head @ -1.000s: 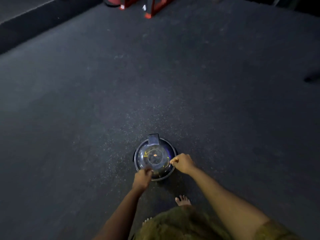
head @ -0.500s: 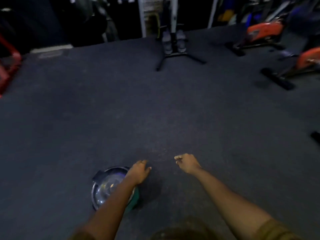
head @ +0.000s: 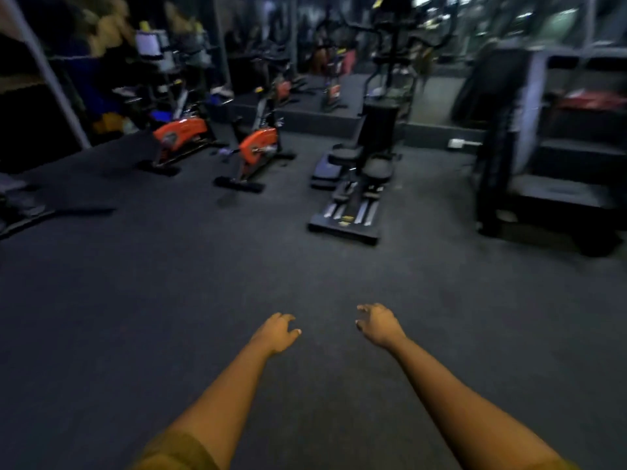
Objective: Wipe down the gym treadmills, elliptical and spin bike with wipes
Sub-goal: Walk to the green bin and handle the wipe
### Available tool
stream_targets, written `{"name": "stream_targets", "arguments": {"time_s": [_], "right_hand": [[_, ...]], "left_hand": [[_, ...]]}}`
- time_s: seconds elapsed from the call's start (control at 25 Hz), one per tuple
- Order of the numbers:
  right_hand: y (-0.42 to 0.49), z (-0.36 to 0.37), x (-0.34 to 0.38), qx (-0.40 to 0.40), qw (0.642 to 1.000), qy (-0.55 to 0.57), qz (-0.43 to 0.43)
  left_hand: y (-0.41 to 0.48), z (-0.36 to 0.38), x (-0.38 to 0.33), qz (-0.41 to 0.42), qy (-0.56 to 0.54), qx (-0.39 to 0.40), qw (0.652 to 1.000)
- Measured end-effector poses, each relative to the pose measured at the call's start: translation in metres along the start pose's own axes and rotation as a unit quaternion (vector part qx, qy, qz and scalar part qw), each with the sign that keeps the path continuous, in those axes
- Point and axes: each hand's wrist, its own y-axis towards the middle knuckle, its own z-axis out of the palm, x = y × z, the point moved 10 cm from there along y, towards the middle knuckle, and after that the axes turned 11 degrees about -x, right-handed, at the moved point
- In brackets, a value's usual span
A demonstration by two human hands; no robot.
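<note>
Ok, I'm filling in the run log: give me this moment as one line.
left hand: open, empty | right hand: open, empty | ahead: orange spin bike, elliptical | contact with machines: none

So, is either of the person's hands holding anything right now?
No, the left hand and the right hand both hang empty, fingers loosely curled, above the floor.

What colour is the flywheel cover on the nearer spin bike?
Bright orange. The flywheel cover shows best in the head view, the only one.
</note>
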Motion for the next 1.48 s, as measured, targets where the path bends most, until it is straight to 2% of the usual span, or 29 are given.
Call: {"name": "stream_targets", "arguments": {"time_s": [0.28, 0.52, 0.76, 0.84, 0.96, 1.08, 1.28, 1.48], "right_hand": [[-0.019, -0.203, -0.284, -0.093, 0.981, -0.026, 0.169], [-0.014, -0.311, -0.449, -0.133, 0.957, -0.029, 0.256], [0.058, -0.411, -0.619, -0.172, 0.932, -0.016, 0.319], [0.068, -0.428, -0.631, -0.159, 0.934, -0.012, 0.321], [0.125, -0.491, -0.707, -0.178, 0.929, -0.025, 0.323], [0.176, -0.533, -0.766, -0.183, 0.928, -0.024, 0.324], [0.303, -0.601, -0.877, -0.197, 0.937, -0.022, 0.289], [0.433, -0.682, -0.985, -0.192, 0.946, -0.024, 0.26]], "left_hand": [[0.047, 0.078, -0.336, 0.174, 0.009, 0.066, 0.983], [0.101, 0.13, -0.549, 0.266, 0.052, 0.09, 0.958], [0.223, 0.18, -0.764, 0.336, 0.077, 0.089, 0.935], [0.24, 0.176, -0.788, 0.331, 0.069, 0.091, 0.937], [0.3, 0.202, -0.888, 0.362, 0.072, 0.101, 0.924], [0.352, 0.222, -0.957, 0.373, 0.089, 0.109, 0.917], [0.485, 0.262, -1.078, 0.378, 0.088, 0.079, 0.918], [0.603, 0.277, -1.196, 0.348, 0.06, 0.07, 0.933]]}}
